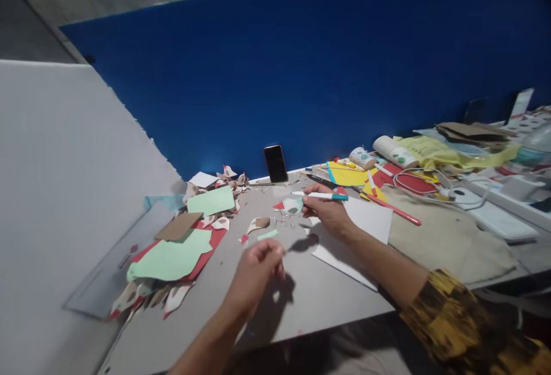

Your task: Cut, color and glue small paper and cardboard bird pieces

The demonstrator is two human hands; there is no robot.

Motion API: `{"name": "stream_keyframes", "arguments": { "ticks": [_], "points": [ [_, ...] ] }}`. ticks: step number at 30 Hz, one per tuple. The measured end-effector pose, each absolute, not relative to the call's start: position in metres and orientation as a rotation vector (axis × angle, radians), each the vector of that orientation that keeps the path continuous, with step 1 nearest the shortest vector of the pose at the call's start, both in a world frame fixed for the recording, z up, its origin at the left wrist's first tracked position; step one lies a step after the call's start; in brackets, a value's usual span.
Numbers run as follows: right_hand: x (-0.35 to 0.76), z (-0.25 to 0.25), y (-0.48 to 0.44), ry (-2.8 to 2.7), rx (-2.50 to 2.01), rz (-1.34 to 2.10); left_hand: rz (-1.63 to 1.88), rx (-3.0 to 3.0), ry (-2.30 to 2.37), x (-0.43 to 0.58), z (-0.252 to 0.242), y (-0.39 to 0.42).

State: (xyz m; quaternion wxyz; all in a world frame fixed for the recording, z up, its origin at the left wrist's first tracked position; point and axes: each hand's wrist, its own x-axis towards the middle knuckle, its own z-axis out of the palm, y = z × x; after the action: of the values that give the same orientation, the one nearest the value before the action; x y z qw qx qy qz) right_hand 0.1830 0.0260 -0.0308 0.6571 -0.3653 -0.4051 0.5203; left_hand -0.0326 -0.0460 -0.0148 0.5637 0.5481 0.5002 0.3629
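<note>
My right hand (328, 213) is closed around a white marker with a teal end (322, 196), which lies nearly level above the table. Just left of its fingers is a small pale-green paper cutout with a red tip (293, 206); I cannot tell whether the hand touches it. Closer to me, my left hand (258, 269) hovers with its fingers curled together, and whatever they may pinch is hidden. Beyond it lie a white-and-brown cutout (259, 224) and a light green strip (267, 235). A white sheet (365, 220) lies partly under my right forearm.
Green paper (172, 255), brown card (178, 227) and many scraps pile up at the left. A phone (275, 163) leans on the blue partition (301, 76). At right are a red pen (396, 211), beige cloth (447, 234), cable and a white power strip (516, 191).
</note>
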Motion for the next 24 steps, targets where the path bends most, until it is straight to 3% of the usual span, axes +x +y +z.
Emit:
{"name": "stream_keyframes", "arguments": {
  "ticks": [8,11,15,19,24],
  "points": [
    [0.188,-0.03,0.023,-1.188,-0.969,0.998,1.077,0.944,1.055,0.017,-0.01,0.028],
    [0.231,-0.023,0.033,-1.379,-1.1,0.733,1.121,0.932,1.07,0.009,-0.019,0.044],
    [0.282,-0.029,0.038,-1.776,-1.745,0.052,1.209,0.926,1.126,-0.013,-0.033,0.063],
    [0.294,-0.05,0.027,-2.26,-1.929,-0.112,1.207,0.973,1.145,-0.026,-0.045,0.071],
    [0.287,-0.052,0.021,-2.463,-1.963,-0.225,1.216,1.047,1.194,-0.027,-0.053,0.074]
  ]
}}
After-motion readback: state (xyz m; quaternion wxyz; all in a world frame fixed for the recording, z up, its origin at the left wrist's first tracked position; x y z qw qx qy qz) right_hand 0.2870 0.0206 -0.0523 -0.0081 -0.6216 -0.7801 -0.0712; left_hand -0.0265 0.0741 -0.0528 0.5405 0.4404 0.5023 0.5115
